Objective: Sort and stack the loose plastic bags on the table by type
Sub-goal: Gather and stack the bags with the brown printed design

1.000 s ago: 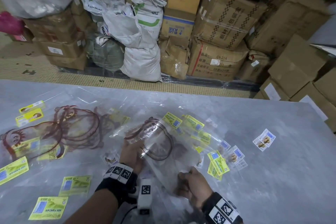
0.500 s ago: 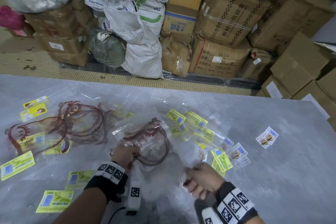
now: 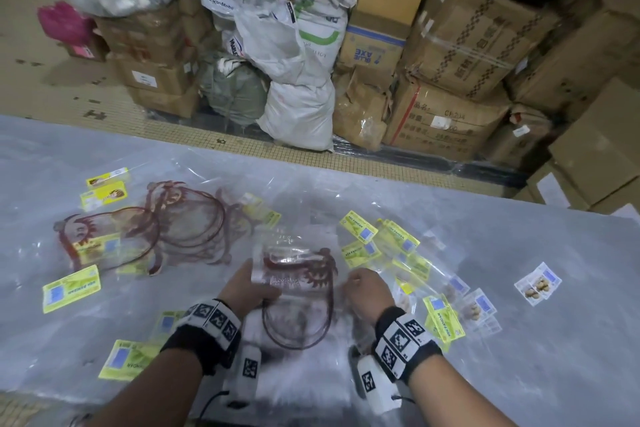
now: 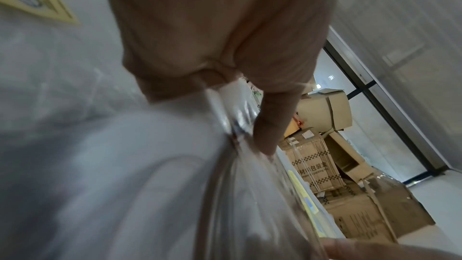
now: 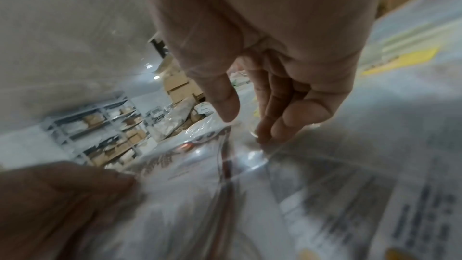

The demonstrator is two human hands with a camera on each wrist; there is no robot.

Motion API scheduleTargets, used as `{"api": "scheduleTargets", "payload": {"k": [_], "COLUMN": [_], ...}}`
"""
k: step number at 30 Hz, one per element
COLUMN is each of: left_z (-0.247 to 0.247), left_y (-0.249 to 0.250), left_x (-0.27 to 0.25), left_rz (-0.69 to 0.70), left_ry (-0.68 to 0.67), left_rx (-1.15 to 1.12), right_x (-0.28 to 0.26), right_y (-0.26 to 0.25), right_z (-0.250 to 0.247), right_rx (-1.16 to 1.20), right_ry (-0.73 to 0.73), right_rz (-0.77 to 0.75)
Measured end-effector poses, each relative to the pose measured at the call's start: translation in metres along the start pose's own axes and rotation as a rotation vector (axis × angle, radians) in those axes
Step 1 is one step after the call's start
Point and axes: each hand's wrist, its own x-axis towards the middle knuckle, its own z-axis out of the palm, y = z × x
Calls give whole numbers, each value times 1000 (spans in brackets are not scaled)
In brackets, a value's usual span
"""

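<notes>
Two hands: left hand, right hand. One held red-print bag. Two white-label bags, right of frame.

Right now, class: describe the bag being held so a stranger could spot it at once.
On the grey table, look between the left hand and right hand. The clear bag there bears a dark red print and, unlike the others, is lifted off the table.

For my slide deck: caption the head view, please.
Both hands, left hand and right hand, hold a clear red-printed bag above a table.
</notes>
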Motion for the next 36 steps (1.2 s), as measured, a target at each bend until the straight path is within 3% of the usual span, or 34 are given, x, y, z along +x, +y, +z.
{"api": "scheduleTargets", "payload": {"k": [6,13,30,36], "left_z": [3,15,6,12], "left_y": [-3,-5,-20,-7], "left_x": [-8,-19,13,2], "left_rz": [-13,0,-45,-24], "left_ry": [150,212,114,166], "left_rx": [-16,98,-76,-86], "right_x": [8,6,9,4], "right_y": [1,-3,7,6], "right_z": [9,16,22,22], "right_rx": [112,118,454,529], "right_ry": [1,-3,49,42], "right_rz": [3,46,71,85]}}
